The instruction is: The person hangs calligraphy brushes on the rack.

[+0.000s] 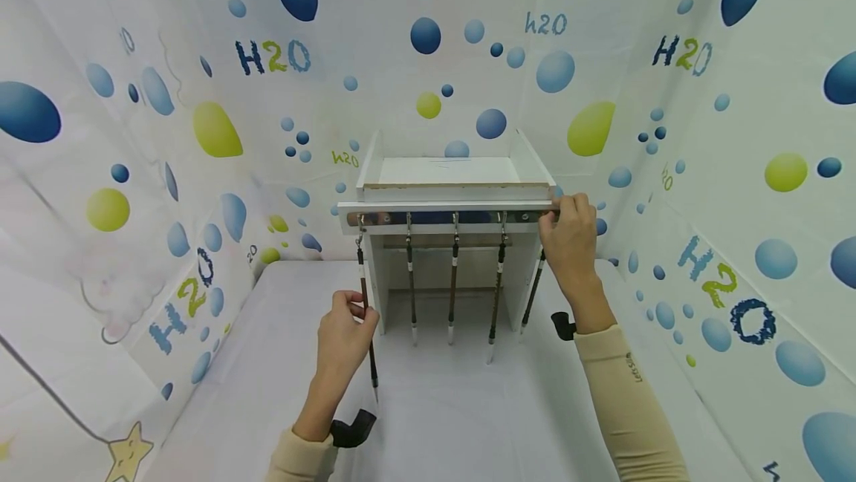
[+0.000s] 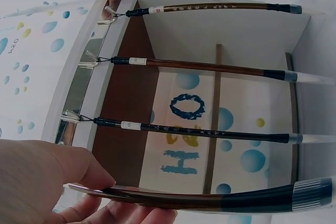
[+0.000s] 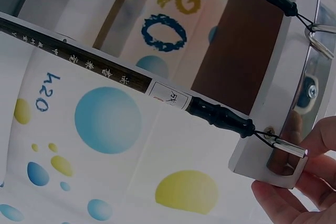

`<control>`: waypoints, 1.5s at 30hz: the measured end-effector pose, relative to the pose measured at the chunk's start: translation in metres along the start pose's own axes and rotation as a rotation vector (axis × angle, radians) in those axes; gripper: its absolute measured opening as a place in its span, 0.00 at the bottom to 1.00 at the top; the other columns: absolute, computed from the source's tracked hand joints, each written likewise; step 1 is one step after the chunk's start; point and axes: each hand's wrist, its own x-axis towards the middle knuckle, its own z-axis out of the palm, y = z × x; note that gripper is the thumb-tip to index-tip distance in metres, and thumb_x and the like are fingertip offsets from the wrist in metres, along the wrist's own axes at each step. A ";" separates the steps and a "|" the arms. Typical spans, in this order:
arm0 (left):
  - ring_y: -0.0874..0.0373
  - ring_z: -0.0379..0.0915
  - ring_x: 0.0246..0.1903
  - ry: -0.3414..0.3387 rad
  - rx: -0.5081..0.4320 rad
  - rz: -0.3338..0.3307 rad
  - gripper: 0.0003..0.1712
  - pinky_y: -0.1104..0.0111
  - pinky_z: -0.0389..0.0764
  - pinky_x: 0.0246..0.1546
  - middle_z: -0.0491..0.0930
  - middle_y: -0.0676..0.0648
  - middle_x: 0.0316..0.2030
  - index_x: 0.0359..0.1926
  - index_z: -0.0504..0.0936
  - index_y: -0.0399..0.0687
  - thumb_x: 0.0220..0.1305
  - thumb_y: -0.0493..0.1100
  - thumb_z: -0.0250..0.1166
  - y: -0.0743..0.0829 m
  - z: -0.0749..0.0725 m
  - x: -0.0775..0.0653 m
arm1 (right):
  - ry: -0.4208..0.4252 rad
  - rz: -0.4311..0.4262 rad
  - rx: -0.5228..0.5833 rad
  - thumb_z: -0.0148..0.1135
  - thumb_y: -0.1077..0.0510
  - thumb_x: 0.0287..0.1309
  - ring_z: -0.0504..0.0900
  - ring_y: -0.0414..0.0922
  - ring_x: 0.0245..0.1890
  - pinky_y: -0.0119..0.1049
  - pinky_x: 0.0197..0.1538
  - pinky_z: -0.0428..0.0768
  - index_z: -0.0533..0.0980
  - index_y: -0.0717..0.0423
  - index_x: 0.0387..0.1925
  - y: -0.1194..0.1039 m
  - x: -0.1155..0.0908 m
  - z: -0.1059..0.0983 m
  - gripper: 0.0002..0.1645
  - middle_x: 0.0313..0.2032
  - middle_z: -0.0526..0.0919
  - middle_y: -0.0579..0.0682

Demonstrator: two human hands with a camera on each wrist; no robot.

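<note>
Calligraphy brushes hang tip-down in a row from metal hooks on the front rail of a white shelf rack. My left hand pinches the leftmost brush by its handle between thumb and fingers. That brush fills the bottom of the left wrist view, its thick ferrule at the right. At the rail's other end, my right hand grips the white board's end, thumb by the last hook. From this hook the rightmost brush hangs by a black loop, its handle marked with white characters.
Above the rail sits a shallow white tray with raised sides. Side panels hold the rack up on a white-covered table. Walls printed with blue and green drops surround it on three sides. Black wrist cameras project from both wrists.
</note>
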 end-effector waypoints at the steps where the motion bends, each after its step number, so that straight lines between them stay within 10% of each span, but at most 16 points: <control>1: 0.60 0.71 0.19 -0.002 0.001 0.000 0.17 0.69 0.70 0.20 0.85 0.43 0.32 0.51 0.74 0.39 0.62 0.41 0.60 0.000 0.000 0.001 | 0.000 0.000 0.001 0.57 0.71 0.57 0.73 0.63 0.36 0.52 0.41 0.75 0.77 0.75 0.42 0.000 0.000 0.000 0.11 0.40 0.76 0.68; 45: 0.40 0.86 0.40 -0.025 -0.014 0.076 0.13 0.56 0.85 0.33 0.84 0.34 0.41 0.49 0.73 0.33 0.68 0.38 0.59 -0.034 0.033 0.050 | 0.014 0.004 0.001 0.56 0.71 0.59 0.73 0.62 0.36 0.51 0.40 0.75 0.77 0.75 0.43 0.001 0.000 0.004 0.11 0.39 0.76 0.68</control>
